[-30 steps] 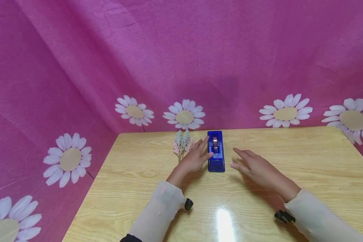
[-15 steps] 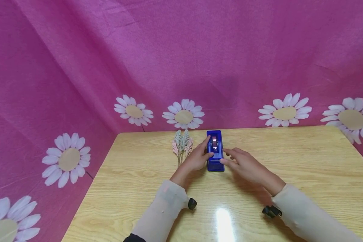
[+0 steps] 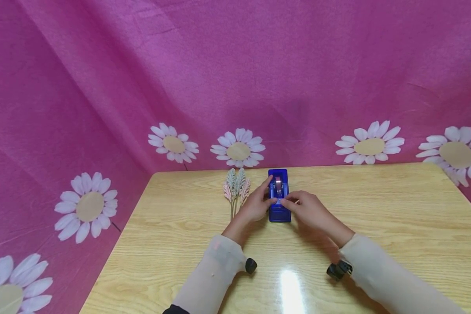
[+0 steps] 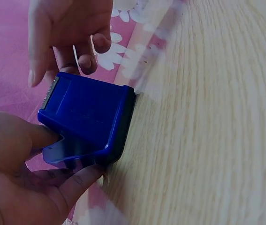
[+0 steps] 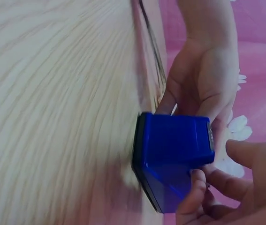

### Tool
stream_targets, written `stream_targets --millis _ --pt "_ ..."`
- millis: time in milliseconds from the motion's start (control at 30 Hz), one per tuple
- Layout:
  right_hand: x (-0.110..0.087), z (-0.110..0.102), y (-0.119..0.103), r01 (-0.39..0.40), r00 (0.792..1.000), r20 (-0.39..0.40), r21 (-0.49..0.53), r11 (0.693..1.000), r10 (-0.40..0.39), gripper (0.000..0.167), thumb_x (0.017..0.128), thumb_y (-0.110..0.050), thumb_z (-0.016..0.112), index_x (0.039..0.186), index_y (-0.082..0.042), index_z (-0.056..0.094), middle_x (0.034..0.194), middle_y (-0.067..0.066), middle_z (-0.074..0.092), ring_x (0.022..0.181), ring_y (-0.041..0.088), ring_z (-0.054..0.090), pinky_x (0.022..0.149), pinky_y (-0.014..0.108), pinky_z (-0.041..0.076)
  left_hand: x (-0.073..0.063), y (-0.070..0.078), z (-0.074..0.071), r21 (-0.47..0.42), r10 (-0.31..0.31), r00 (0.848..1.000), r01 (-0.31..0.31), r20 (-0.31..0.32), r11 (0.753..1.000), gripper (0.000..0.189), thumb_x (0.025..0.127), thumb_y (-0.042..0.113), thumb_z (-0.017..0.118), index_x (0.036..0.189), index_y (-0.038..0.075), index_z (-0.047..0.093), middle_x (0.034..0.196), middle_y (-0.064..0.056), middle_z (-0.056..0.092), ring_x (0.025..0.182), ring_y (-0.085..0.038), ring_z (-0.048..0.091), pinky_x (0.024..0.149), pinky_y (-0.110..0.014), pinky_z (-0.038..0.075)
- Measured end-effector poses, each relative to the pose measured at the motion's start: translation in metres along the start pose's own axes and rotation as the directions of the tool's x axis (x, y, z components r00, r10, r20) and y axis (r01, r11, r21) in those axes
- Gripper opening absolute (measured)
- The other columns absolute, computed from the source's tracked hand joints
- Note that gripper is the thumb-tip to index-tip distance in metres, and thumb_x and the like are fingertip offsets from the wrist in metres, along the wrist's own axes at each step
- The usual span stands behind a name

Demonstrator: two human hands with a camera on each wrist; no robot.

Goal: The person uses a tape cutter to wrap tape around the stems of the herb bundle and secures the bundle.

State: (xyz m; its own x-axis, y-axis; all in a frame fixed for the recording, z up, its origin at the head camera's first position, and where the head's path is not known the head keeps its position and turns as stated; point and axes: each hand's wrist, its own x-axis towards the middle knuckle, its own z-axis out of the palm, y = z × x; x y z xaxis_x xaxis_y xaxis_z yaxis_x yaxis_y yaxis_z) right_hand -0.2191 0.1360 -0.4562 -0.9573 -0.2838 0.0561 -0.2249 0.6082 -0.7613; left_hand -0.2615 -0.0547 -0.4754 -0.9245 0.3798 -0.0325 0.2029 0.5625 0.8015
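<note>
A blue tape dispenser stands on the wooden table, its small tape roll seated inside. The serrated cutter shows at its front end in the left wrist view. My left hand grips the dispenser's left side, with the thumb at the upper edge and the fingers lower along the side. At the right side is my right hand, its thumb close by the cutter end. In the right wrist view, its fingertips are against the dispenser's side, and a gap shows between thumb and fingers.
Beside my left hand lie several pink and grey-green leafy sprigs, their stems partly behind the wrist. A pink cloth with white daisies hangs along the table's back and left edges. Black wrist cameras are strapped at both cuffs.
My right hand has come in from the right to the dispenser, its thumb now over the cutter end. The left hand and the dispenser have stayed nearly in place.
</note>
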Motion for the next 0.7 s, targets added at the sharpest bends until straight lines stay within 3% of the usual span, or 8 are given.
stream_targets --millis 133,300,400,600,700 --pt "0.007 0.003 -0.002 -0.076 0.997 0.001 0.105 0.992 0.076 0.029 0.103 -0.021 0.063 0.109 0.004 0.077 0.088 0.007 0.069 0.079 0.019 0.053 0.07 0.033 0.044 0.0 -0.002 0.001 -0.022 0.005 1.0 -0.005 -0.008 1.0 0.07 0.107 0.015 0.057 0.166 0.025 0.022 0.152 -0.017 0.053 0.142 -0.028 0.048 0.12 -0.043 0.035" --pt "0.011 0.005 -0.001 -0.169 0.983 -0.038 0.206 0.964 0.181 0.027 0.098 -0.017 0.068 0.106 0.007 0.077 0.095 0.011 0.075 0.085 0.017 0.056 0.071 0.029 0.046 -0.001 -0.004 0.001 -0.041 0.006 1.0 -0.007 -0.01 0.999 0.07 0.106 0.015 0.057 0.166 0.025 0.023 0.153 -0.017 0.052 0.143 -0.028 0.048 0.12 -0.043 0.034" --pt "0.012 0.004 -0.001 -0.219 0.972 -0.02 0.277 0.936 0.234 0.028 0.097 -0.018 0.071 0.108 0.007 0.076 0.096 0.011 0.074 0.083 0.018 0.057 0.067 0.029 0.048 -0.001 -0.004 0.001 -0.038 0.006 1.0 -0.006 -0.01 0.999 0.07 0.106 0.016 0.057 0.166 0.025 0.023 0.153 -0.017 0.052 0.143 -0.028 0.048 0.12 -0.043 0.034" --pt "0.013 0.003 -0.004 -0.274 0.96 0.046 0.377 0.885 0.278 0.031 0.096 -0.02 0.073 0.111 0.007 0.075 0.082 0.001 0.065 0.075 0.018 0.054 0.062 0.031 0.047 -0.002 -0.003 0.0 -0.038 0.028 1.0 -0.028 -0.01 0.999 0.07 0.106 0.012 0.057 0.166 0.024 0.023 0.153 -0.017 0.052 0.143 -0.027 0.048 0.12 -0.041 0.034" --pt "0.015 0.004 -0.006 -0.263 0.962 0.034 0.377 0.888 0.271 0.03 0.095 -0.018 0.074 0.109 0.008 0.075 0.074 -0.002 0.06 0.069 0.014 0.05 0.059 0.028 0.043 -0.002 -0.003 0.001 -0.04 0.048 0.999 -0.048 -0.011 0.998 0.07 0.106 0.011 0.057 0.166 0.022 0.023 0.153 -0.018 0.051 0.143 -0.028 0.047 0.12 -0.041 0.034"
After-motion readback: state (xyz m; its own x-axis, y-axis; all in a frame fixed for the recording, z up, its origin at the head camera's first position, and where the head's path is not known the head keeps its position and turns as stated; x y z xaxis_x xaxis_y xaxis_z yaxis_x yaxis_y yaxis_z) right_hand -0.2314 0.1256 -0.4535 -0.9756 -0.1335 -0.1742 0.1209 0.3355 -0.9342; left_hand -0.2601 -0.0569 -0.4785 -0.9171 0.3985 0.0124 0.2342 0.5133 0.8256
